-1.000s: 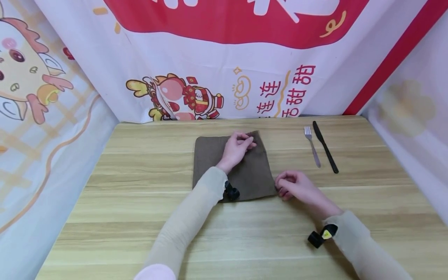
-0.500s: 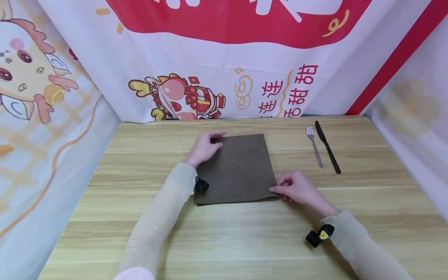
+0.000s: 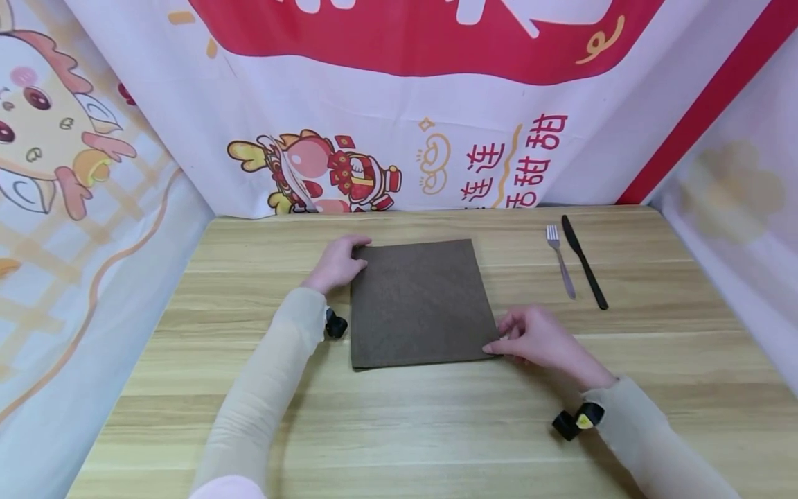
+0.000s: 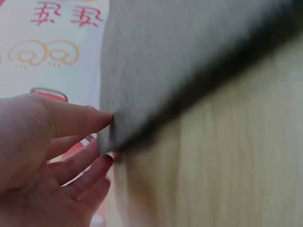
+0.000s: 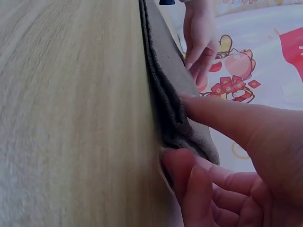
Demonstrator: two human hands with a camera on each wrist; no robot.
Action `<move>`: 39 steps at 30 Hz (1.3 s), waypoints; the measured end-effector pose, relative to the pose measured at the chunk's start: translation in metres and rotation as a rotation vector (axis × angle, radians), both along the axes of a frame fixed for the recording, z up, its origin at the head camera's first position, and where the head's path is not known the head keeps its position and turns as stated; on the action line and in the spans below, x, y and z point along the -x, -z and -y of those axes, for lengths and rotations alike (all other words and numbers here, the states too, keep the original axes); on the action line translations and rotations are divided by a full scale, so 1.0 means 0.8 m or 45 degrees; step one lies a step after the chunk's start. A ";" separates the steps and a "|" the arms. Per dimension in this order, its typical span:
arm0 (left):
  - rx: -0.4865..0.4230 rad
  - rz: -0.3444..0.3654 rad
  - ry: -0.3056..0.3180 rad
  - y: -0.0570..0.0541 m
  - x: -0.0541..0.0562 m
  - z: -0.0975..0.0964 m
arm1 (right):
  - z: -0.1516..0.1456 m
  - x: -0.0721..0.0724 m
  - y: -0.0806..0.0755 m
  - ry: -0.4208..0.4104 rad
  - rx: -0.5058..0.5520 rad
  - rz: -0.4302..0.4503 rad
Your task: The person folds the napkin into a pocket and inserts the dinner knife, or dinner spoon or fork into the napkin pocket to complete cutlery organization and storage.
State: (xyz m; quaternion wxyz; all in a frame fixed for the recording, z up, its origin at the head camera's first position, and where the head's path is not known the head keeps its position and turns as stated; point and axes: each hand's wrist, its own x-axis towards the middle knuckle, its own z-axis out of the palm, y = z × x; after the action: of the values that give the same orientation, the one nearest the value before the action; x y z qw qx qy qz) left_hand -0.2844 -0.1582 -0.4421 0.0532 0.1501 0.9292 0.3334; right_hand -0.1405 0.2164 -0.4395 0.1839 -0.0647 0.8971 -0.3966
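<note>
A brown cloth (image 3: 424, 305), folded into a square, lies on the table in the head view. My left hand (image 3: 337, 263) is at its far left corner. In the left wrist view, the thumb and fingers of that hand (image 4: 52, 151) pinch the corner of the cloth (image 4: 147, 61). At the near right corner, my right hand (image 3: 539, 339) grips the cloth. The right wrist view shows the stacked layers of the folded edge (image 5: 163, 80), with the right thumb (image 5: 218, 113) on top and fingertips under them.
A fork (image 3: 560, 260) and a black knife (image 3: 582, 260) lie side by side at the back right of the wooden table (image 3: 399, 430). Printed fabric (image 3: 399, 125) hangs behind the table and along both sides.
My left hand has moved from the cloth's far right part leftward to its far left corner. The right thumb has come onto the near right corner. The cloth lies flatter and squarer.
</note>
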 end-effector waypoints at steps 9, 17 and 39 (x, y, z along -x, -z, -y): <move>0.008 0.022 -0.091 0.002 0.013 0.006 | 0.002 -0.004 0.001 -0.072 -0.022 -0.031; -0.030 -0.024 -0.115 0.005 0.016 0.008 | 0.000 -0.005 0.005 -0.042 0.017 0.034; -0.211 0.102 -0.016 0.005 -0.005 0.051 | -0.043 0.032 -0.006 0.031 0.057 0.038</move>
State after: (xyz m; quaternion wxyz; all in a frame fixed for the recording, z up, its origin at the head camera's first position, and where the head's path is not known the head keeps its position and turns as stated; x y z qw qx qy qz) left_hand -0.2805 -0.1992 -0.4462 0.0758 0.1346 0.8966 0.4151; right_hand -0.1661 0.2504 -0.4343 0.1910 -0.0522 0.8857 -0.4198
